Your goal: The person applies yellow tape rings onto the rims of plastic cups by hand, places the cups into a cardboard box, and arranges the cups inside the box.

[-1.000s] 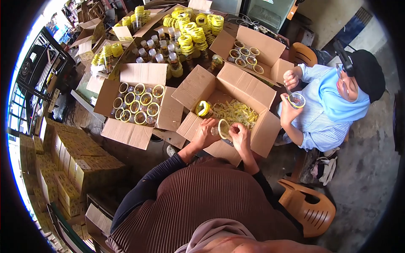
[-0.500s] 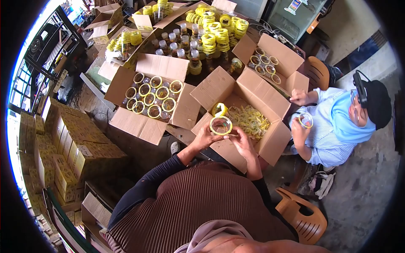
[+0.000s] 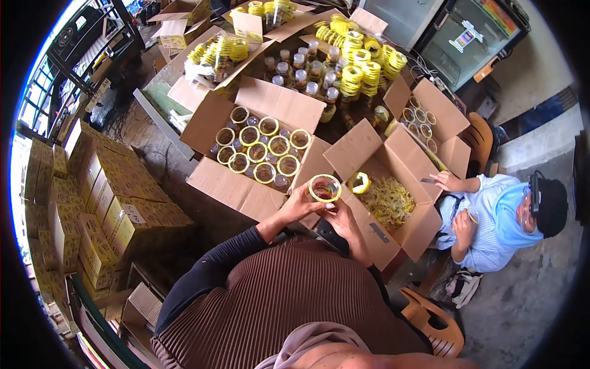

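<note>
A clear plastic jar with a yellow rim (image 3: pixel 324 188) is held up in front of my chest, its mouth facing me. My left hand (image 3: pixel 297 206) is closed round its left side. Fingers of my right hand (image 3: pixel 344 222) press against the lower part of the jar. Just beyond my left hand stands an open carton (image 3: pixel 236 195) packed with similar yellow-rimmed jars (image 3: pixel 258 152). To the right of my hands is another open carton (image 3: pixel 418 230), holding yellow and clear scraps (image 3: pixel 388 202) and a yellow ring roll (image 3: pixel 359 182).
Stacked yellow rings (image 3: pixel 361 77) and lidded jars (image 3: pixel 311 89) crowd the table's far side. A co-worker (image 3: pixel 491 215) sits at right, holding a thin dark object (image 3: pixel 428 181). Printed cartons (image 3: pixel 117 209) are piled at left; an orange chair (image 3: pixel 433 323) stands at lower right.
The view has swung, shifting the cartons rightward. My hands and the jar have moved left relative to them, toward the jar-filled carton. The co-worker's lower hand has drawn closer to their body.
</note>
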Demonstrator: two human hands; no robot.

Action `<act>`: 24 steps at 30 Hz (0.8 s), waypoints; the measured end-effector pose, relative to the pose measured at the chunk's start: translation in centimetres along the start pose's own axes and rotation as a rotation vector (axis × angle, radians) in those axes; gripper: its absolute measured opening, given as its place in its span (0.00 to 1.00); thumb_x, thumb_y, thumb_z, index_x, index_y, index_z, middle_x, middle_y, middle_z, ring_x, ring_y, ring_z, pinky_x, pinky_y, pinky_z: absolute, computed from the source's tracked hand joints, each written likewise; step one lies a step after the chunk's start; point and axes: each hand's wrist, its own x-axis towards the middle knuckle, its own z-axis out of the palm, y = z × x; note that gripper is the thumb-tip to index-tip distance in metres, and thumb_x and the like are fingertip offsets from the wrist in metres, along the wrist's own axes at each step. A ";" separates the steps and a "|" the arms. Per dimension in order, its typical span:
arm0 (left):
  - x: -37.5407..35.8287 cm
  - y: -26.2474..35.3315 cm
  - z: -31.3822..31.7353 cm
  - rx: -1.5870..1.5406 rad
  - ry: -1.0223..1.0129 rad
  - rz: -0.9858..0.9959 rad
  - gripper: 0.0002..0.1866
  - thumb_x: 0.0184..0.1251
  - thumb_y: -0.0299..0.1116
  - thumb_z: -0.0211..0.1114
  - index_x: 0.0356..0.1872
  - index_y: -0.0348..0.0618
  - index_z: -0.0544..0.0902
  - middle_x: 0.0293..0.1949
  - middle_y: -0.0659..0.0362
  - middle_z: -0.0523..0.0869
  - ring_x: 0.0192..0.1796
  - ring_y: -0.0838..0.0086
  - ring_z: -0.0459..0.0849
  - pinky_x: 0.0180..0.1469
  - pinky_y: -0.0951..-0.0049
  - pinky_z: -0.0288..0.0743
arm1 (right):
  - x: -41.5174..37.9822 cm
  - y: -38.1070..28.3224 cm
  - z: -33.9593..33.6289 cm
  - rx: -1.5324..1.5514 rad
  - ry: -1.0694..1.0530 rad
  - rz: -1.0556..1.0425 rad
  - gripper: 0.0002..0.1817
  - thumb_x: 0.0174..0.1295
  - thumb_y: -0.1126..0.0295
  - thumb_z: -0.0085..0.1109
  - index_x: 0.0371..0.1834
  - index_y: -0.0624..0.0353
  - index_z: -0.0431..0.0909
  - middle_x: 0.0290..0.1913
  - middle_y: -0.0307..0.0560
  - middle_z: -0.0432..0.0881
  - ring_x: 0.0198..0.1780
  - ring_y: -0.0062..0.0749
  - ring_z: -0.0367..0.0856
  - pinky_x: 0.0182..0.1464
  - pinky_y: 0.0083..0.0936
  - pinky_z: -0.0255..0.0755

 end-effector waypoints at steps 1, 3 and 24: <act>-0.1 0.1 -1.1 0.056 -0.028 0.006 0.36 0.57 0.35 0.77 0.64 0.36 0.69 0.58 0.58 0.78 0.61 0.74 0.76 0.65 0.69 0.70 | 0.7 0.3 0.8 0.104 0.002 0.021 0.26 0.59 0.73 0.68 0.60 0.63 0.70 0.52 0.51 0.82 0.54 0.36 0.83 0.54 0.30 0.78; -0.7 0.7 -3.0 0.110 -0.030 0.011 0.39 0.55 0.37 0.78 0.65 0.36 0.67 0.59 0.56 0.77 0.62 0.72 0.75 0.66 0.67 0.69 | 1.4 -1.1 1.7 -0.041 -0.020 0.055 0.26 0.59 0.73 0.68 0.60 0.63 0.70 0.52 0.51 0.81 0.54 0.36 0.83 0.54 0.30 0.78; -3.3 -2.4 -24.2 1.120 0.414 0.040 0.27 0.55 0.39 0.72 0.57 0.45 0.78 0.53 0.54 0.79 0.58 0.56 0.73 0.59 0.55 0.66 | 6.8 -1.1 7.6 -0.272 0.319 0.109 0.27 0.56 0.66 0.73 0.55 0.64 0.70 0.56 0.53 0.76 0.56 0.39 0.78 0.57 0.34 0.76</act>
